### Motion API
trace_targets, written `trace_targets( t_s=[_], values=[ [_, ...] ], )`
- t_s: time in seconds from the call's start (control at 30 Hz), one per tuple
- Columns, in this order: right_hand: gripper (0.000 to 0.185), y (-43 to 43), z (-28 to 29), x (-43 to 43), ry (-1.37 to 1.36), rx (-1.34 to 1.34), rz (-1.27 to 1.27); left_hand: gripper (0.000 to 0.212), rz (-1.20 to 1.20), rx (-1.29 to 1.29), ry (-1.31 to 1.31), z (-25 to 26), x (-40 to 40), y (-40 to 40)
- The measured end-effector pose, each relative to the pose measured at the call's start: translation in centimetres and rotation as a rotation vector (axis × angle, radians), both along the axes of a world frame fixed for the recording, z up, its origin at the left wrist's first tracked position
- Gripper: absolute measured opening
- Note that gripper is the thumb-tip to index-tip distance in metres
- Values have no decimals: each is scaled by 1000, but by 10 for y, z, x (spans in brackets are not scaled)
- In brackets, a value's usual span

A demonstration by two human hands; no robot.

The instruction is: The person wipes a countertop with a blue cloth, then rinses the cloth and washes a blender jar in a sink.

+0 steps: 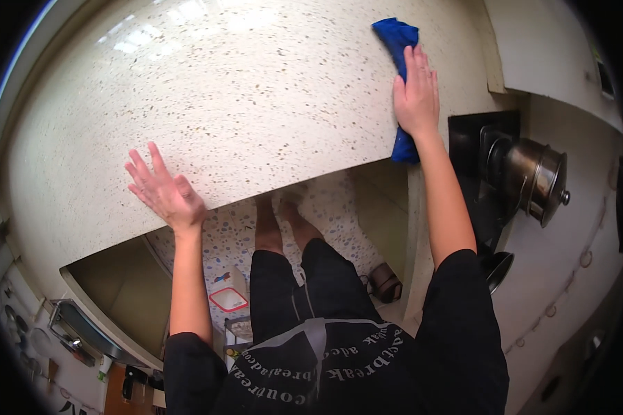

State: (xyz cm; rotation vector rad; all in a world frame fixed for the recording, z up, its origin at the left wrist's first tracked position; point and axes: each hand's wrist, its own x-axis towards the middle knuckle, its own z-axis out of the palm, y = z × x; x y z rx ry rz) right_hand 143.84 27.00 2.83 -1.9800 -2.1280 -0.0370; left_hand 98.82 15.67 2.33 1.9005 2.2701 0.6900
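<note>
A blue cloth (397, 39) lies bunched in a long strip on the speckled stone countertop (249, 104), from the upper right down to the front edge. My right hand (418, 93) rests flat over its middle, fingers extended and pointing away from me; the palm side is hidden. My left hand (166, 192) is at the counter's front edge on the left, with fingers spread and nothing in it. Whether it touches the counter cannot be told.
Right of the counter, a lidded metal pot (537, 179) stands by a black stove (483, 140), with a pan (500, 270) nearer me. A sink (91, 332) is at lower left. A red-rimmed bin (229, 300) and a brown container (385, 282) stand low down.
</note>
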Motion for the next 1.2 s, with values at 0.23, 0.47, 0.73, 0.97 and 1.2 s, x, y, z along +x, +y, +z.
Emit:
trace_targets(
  t_s=[0.23, 0.47, 0.73, 0.97, 1.2],
  values=[
    [68, -70, -8, 47, -20, -1, -171, 79, 7, 40, 25, -6, 0, -1],
    [70, -143, 13, 57, 28, -93, -105, 83, -37, 21, 35, -7, -3, -1],
    [75, -282, 24, 63, 26, -198, -243, 83, -83, 32, 28, -7, -6, -1],
    [79, -410, 23, 61, 24, -212, -397, 81, -131, 45, 31, -13, -12, -1],
    [81, -522, 23, 68, -24, -234, -512, 77, -154, 52, 41, -9, -4, -5]
  ],
)
